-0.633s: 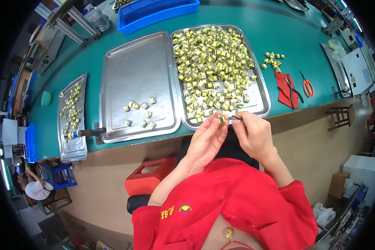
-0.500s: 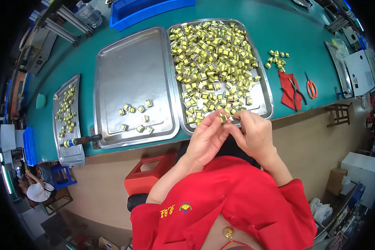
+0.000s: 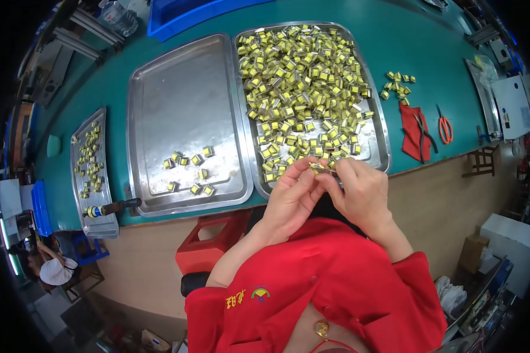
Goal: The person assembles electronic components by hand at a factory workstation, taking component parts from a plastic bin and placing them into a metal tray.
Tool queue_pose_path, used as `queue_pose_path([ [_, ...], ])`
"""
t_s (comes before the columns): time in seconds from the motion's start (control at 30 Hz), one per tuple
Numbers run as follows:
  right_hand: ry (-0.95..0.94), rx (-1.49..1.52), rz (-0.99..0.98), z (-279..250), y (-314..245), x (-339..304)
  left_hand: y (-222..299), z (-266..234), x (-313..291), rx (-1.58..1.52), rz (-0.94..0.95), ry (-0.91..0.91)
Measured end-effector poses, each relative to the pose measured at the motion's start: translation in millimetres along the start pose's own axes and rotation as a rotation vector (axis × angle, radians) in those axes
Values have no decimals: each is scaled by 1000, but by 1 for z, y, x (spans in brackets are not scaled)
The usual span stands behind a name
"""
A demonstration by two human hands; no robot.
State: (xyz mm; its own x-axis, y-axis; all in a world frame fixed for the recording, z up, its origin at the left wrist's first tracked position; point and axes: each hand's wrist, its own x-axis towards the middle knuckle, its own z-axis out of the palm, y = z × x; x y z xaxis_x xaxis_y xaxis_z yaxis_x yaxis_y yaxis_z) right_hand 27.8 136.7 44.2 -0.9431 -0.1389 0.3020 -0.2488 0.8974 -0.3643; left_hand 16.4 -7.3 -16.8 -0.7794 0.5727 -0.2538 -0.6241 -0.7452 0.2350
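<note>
Just over the near edge of the full metal tray (image 3: 384, 141), my two hands meet at one small transformer (image 3: 317, 169), a metal core wrapped in yellow tape. My left hand (image 3: 291, 197) pinches it between thumb and fingertips. Close against its right side, my right hand (image 3: 359, 187) is closed, thumb pressed to the curled forefinger. A thin, dark sliver shows at those fingertips, too small to name. Many similar transformers (image 3: 303, 76) are heaped in the tray behind my hands. To the left, another metal tray (image 3: 182, 100) holds several spread-out transformers (image 3: 203, 173).
A narrow tray (image 3: 103, 206) of transformers stands at far left, a dark-handled tool (image 3: 115, 207) across its near end. On the right lie loose transformers (image 3: 401, 89), a red cloth (image 3: 412, 132), pliers (image 3: 425, 138) and orange-handled scissors (image 3: 446, 129). Behind is a blue bin (image 3: 188, 17).
The transformer has turned slightly in my left fingertips, and my right fingers have shifted against it. The whole view has moved a little; the trays' contents look the same.
</note>
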Motion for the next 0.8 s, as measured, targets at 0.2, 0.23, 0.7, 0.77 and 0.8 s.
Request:
queue_pose_path([
  [0.2,-26,-15,-8,-2,-4,-1,0,-3,-4,46,41,-13],
  [0.23,-26,-14,-9,-2,-5,-1,-1,-3,-5,47,42,-13],
  [0.7,-8,12,-12,-8,0,-5,-2,-1,-8,39,6,16],
  [0.77,-44,5,-44,-11,0,-7,-1,-1,-8,41,-1,-2],
  [0.8,-80,-2,-77,-12,0,-8,-1,0,-8,45,-7,-21],
])
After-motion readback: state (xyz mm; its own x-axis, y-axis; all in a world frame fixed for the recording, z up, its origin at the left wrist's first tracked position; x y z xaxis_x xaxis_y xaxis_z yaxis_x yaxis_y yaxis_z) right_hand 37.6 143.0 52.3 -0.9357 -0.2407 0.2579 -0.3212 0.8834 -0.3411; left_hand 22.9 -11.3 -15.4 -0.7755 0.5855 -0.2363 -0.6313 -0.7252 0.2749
